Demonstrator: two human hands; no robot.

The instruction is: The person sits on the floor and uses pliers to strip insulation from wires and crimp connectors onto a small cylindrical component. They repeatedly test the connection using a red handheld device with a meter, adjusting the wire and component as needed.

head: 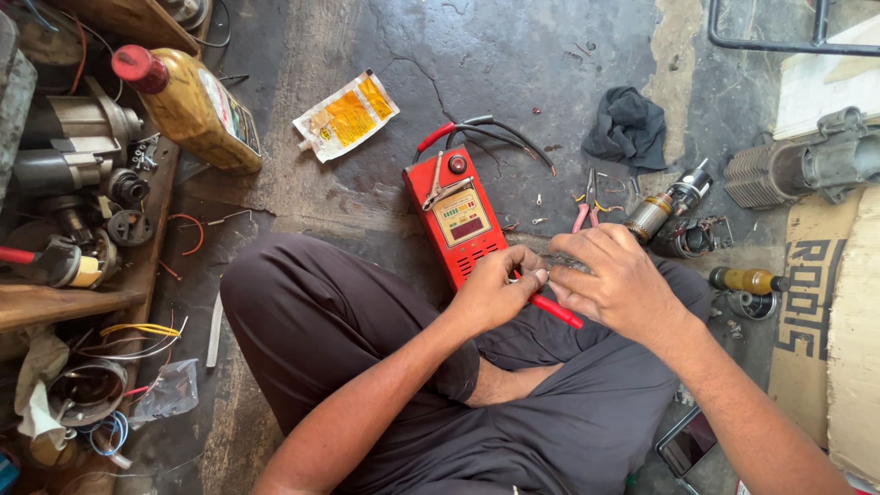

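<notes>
I sit on a cracked concrete floor with my knees apart. My left hand (500, 289) pinches a small part at its fingertips, right against my right hand. My right hand (619, 280) closes over a red-handled tool (559, 313) whose handle sticks out below the fingers. Just beyond both hands lies a red box-shaped tester (456, 218) with a small display, a clamp on top and red and black leads (486, 128) running from its far end.
Pliers (587, 206), a small motor armature (665, 206) and a dark rag (628, 128) lie to the right. Yellow oil bottle (192, 105), a yellow sachet (346, 115) and a wooden bench (55, 307) with motor parts stand left. A finned engine part (807, 165) and cardboard (816, 302) sit far right.
</notes>
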